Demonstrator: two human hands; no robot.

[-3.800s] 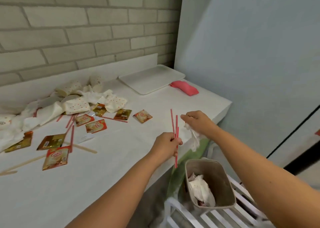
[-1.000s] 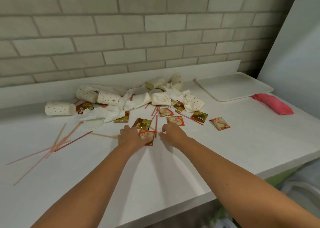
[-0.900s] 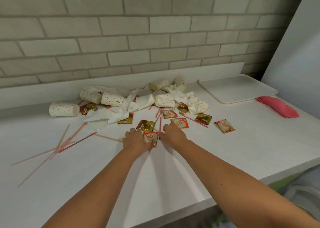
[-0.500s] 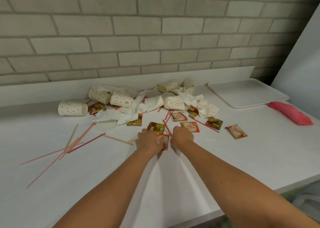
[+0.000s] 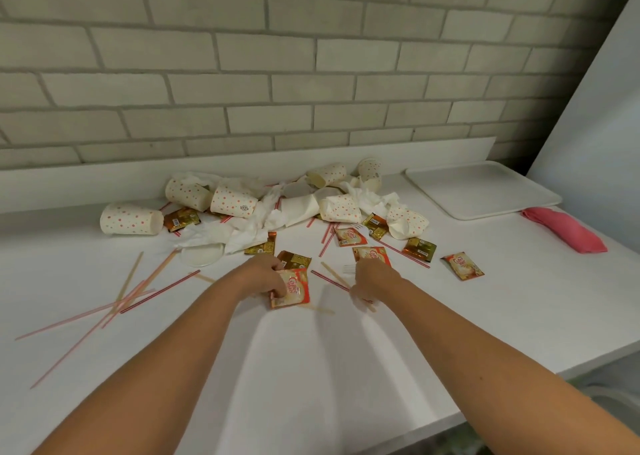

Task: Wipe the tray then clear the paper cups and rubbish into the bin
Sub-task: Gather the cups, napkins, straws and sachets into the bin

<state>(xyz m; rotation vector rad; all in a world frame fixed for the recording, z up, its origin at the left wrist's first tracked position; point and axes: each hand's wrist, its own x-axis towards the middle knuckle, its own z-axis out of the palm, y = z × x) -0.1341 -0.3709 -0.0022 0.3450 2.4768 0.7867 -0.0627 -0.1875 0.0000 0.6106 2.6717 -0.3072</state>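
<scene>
Several dotted paper cups [image 5: 131, 219] lie tipped over among crumpled napkins [image 5: 242, 227] along the back of the white counter [image 5: 311, 368]. Sachets [image 5: 462, 265], red striped straws [image 5: 159, 291] and wooden stirrers lie scattered in front of them. My left hand [image 5: 264, 278] grips a red and white sachet [image 5: 293, 290] at mid-counter. My right hand [image 5: 372, 279] is closed on a red straw and a wooden stirrer [image 5: 330, 276] that stick out to its left. The white tray [image 5: 481, 189] sits at the back right. The bin is out of view.
A pink cloth [image 5: 566, 229] lies right of the tray, near a grey wall panel [image 5: 595, 108]. A brick wall [image 5: 277, 56] backs the counter. The counter's front edge [image 5: 519, 385] runs across the lower right.
I turned from the bin back to the counter. In the last second both hands closed on litter: the left lifted a sachet, the right drew a straw and stirrer out to the right.
</scene>
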